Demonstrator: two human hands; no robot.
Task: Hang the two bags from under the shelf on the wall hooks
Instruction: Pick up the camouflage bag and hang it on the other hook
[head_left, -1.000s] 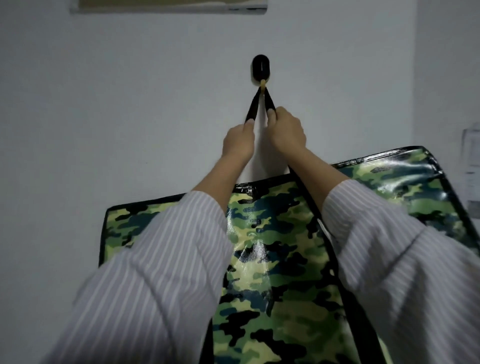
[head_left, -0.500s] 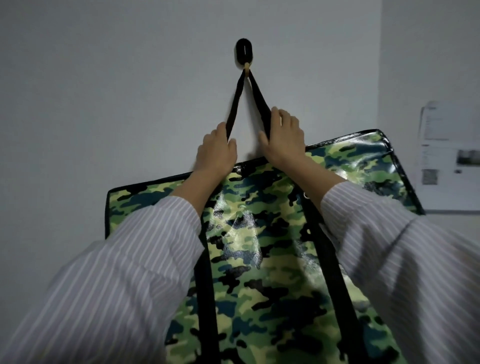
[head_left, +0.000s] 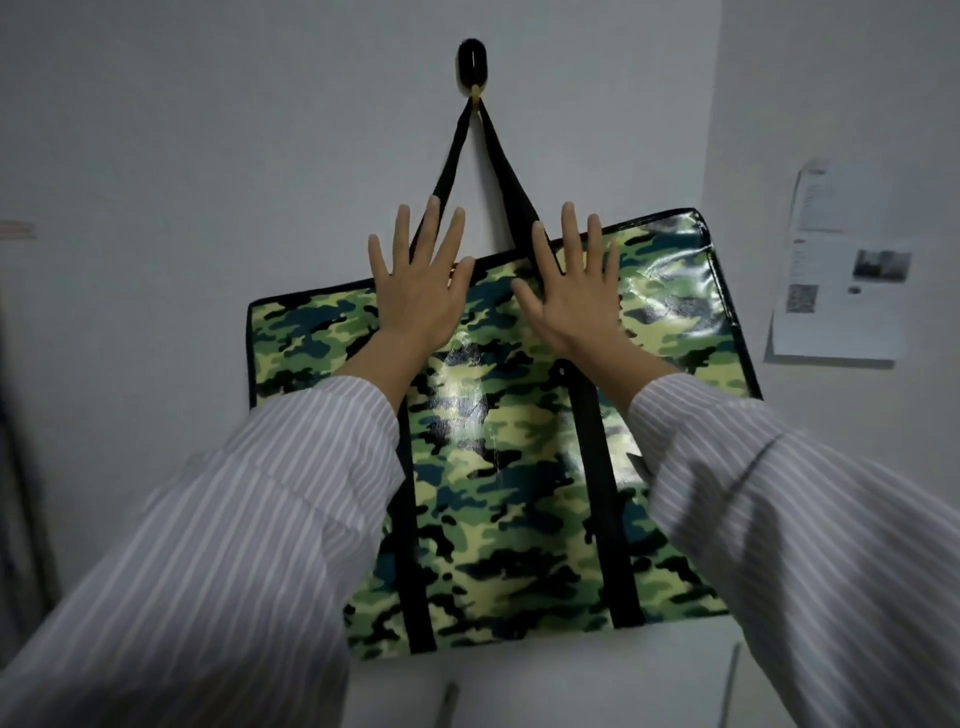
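A glossy green camouflage bag (head_left: 498, 467) hangs flat against the white wall. Its black straps (head_left: 511, 176) run up to a black wall hook (head_left: 472, 65) and loop over it. My left hand (head_left: 415, 291) is spread with straight fingers over the bag's top edge and the left strap. My right hand (head_left: 571, 296) is spread the same way over the top edge beside the right strap. Neither hand grips anything. Only this one bag shows.
Printed paper sheets (head_left: 841, 270) are stuck on the wall to the right, past a wall corner (head_left: 714, 156). A white surface (head_left: 571, 686) lies below the bag's bottom edge.
Both hands slid down the straps, let go and spread flat at the bag's top edge. The bag now hangs from the hook on its own and more of it shows.
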